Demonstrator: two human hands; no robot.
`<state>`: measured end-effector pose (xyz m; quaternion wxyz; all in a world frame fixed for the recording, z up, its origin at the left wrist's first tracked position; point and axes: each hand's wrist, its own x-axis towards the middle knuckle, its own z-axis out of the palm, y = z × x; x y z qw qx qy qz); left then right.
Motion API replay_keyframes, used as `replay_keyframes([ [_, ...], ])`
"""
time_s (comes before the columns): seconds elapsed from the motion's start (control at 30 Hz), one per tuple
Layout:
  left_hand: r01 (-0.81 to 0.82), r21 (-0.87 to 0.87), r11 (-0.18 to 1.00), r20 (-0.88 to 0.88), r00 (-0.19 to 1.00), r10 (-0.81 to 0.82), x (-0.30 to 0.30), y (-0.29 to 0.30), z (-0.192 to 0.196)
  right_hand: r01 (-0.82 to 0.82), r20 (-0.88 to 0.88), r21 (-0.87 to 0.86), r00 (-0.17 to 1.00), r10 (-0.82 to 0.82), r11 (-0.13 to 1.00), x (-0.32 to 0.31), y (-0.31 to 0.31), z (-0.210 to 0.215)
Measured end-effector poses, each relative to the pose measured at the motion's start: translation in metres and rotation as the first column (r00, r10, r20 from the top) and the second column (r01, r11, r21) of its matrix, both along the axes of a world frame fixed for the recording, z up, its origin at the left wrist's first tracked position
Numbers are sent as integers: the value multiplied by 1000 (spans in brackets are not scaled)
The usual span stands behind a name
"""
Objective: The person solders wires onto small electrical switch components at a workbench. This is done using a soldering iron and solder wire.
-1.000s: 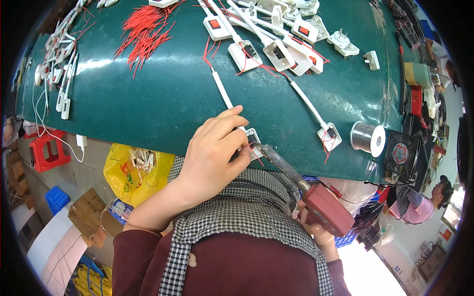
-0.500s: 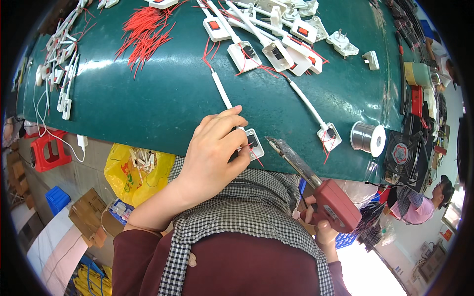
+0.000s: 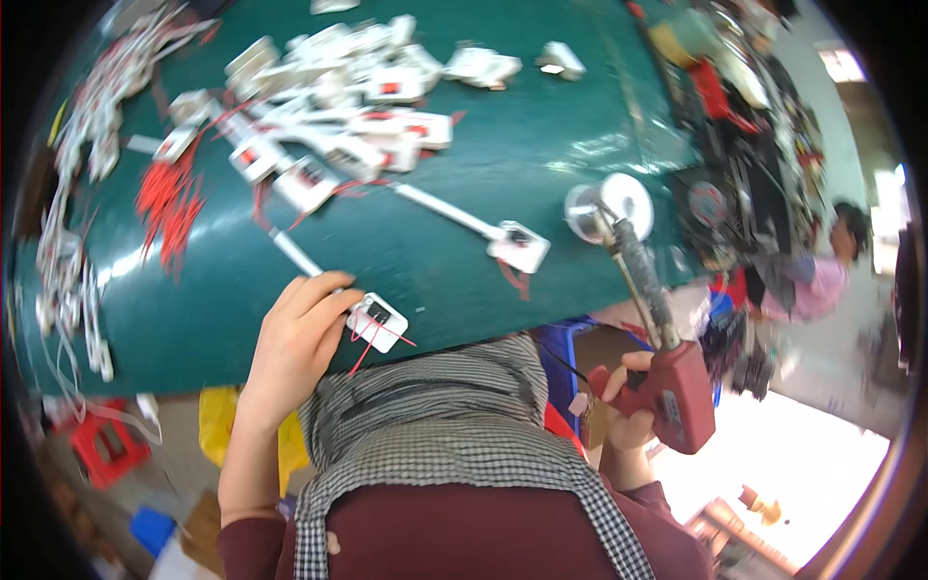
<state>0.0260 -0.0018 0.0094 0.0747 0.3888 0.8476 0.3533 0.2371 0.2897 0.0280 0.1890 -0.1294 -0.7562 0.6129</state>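
My left hand [image 3: 290, 338] lies at the table's near edge, fingers closed on the neck of a small white plastic housing [image 3: 391, 336]. Red wires stick out of this housing beside a black part, and a white cable runs from it, partly under the fingers. My right hand [image 3: 623, 416] grips a red-handled soldering gun [image 3: 684, 396] off the table's edge. Its long barrel points up, and the tip overlaps the solder spool [image 3: 635, 205]; whether it touches the solder is unclear. Farther back lies another cabled housing [image 3: 522, 249] with red wires.
White housings and cables [image 3: 338, 135] are piled toward the back. Left of them is a bundle of red wires [image 3: 169, 208], and more white cables [image 3: 72, 213] lie along the left side. A black fan [image 3: 704, 205] stands at the right; a person [image 3: 817, 280] is beyond it.
The soldering gun has gone from beside the housing to the solder spool, its barrel now upright. My left hand still holds the housing, its fingers shifted off the wires. The whole view has turned.
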Motion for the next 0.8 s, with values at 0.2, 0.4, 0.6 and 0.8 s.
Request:
replay_keyframes([
  [0.2, 120, 34, 992, -80, 990, -117, -11, 68, -9, 417, -217, 119, 896, -387, 901, 51, 11, 8],
  [0.4, 105, 27, 994, -35, 994, -104, -23, 124, -14, 657, -350, 152, 734, -582, 738, 95, 15, 15],
  [0.6, 149, 10, 989, -92, 985, -148, -31, 163, -23, 758, -472, 85, 602, -644, 647, 91, 52, 25],
  [0.8, 95, -18, 995, -151, 984, -97, -36, 189, -23, 795, -29, 340, 543, -839, 503, 33, 165, -9],
])
